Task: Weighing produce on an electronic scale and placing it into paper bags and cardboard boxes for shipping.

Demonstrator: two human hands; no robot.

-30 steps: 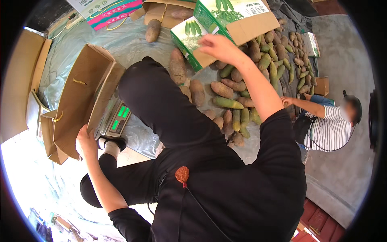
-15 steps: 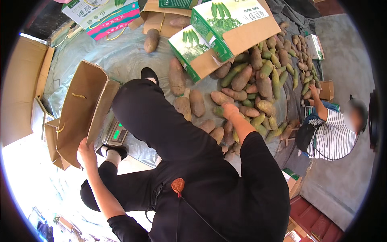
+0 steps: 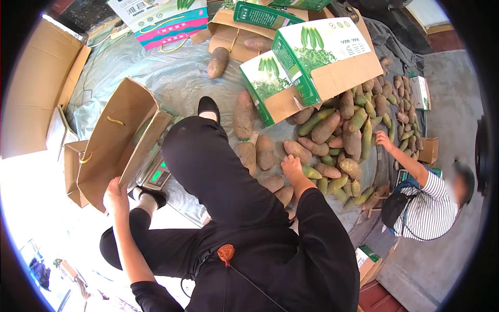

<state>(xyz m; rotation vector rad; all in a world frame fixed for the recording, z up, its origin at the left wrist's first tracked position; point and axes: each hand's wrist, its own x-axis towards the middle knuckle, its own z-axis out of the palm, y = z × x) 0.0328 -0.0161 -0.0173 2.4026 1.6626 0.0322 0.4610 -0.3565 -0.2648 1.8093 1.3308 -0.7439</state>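
My right hand (image 3: 291,166) rests on the pile of brown tubers (image 3: 312,151), w/ one lying just ahead, long axis running left-right; grip state unclear; my left hand (image 3: 115,195) clenches the brown paper bag (image 3: 117,138) edge, well apart.

carton (image 3: 112,140): plain brown cardboard, matt
printed boxes (image 3: 322,57): cardboard, glossy green and white faces
tubers (image 3: 296,151): rough, dull brown skin
ground sheet (image 3: 171,83): thin grey plastic, wrinkled, slight sheen

Grey plastic ground sheet (image 3: 171,83) is carrying brown-green oblong tubers (image 3: 332,151), green-white printed cartons (image 3: 317,62) far, brown cardboard boxes (image 3: 112,140) left.
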